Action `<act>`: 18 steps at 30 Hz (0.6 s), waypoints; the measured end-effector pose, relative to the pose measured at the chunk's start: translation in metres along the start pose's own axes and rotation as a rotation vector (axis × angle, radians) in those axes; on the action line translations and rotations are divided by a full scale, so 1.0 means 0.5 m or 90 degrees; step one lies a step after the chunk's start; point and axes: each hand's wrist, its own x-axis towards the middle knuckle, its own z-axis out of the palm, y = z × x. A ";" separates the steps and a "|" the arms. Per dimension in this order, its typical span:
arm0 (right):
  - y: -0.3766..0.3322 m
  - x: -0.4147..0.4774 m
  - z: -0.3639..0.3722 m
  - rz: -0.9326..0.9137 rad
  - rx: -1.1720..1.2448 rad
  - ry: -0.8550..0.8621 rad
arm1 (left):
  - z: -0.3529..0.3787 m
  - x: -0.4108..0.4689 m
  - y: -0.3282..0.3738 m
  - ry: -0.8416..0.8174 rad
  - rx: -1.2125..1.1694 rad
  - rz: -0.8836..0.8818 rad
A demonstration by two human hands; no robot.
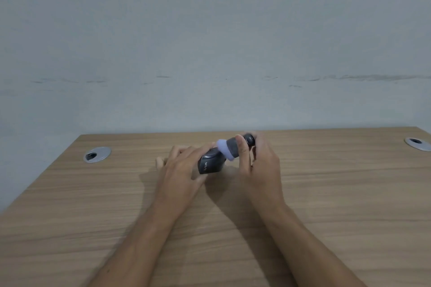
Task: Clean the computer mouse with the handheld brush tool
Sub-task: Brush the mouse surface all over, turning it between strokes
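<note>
A dark grey computer mouse point(209, 164) with white lettering on its rear lies tilted on the wooden desk point(93, 205), near the far middle. My left hand point(180, 171) grips it from the left side, thumb and fingers around its body. My right hand point(258, 165) holds a dark handheld brush tool point(235, 147) with a pale lavender bristle head point(224, 148). The bristles press against the mouse's upper right side. Blur softens both hands and the brush.
Two round silver cable grommets sit in the desk, one at the far left point(97, 154) and one at the far right edge point(417, 143). A plain grey wall point(210, 42) rises directly behind the desk's back edge.
</note>
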 end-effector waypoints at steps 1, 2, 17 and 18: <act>-0.008 -0.003 0.002 -0.014 0.011 -0.005 | 0.004 0.001 -0.001 -0.011 0.002 -0.015; -0.016 -0.007 0.005 -0.036 0.013 -0.020 | 0.009 0.002 -0.002 -0.024 -0.002 -0.034; 0.004 0.007 -0.009 0.014 0.027 0.042 | -0.008 -0.002 0.005 -0.043 -0.060 -0.085; -0.009 0.000 -0.005 -0.016 0.028 0.023 | -0.007 0.000 0.006 -0.052 -0.072 -0.111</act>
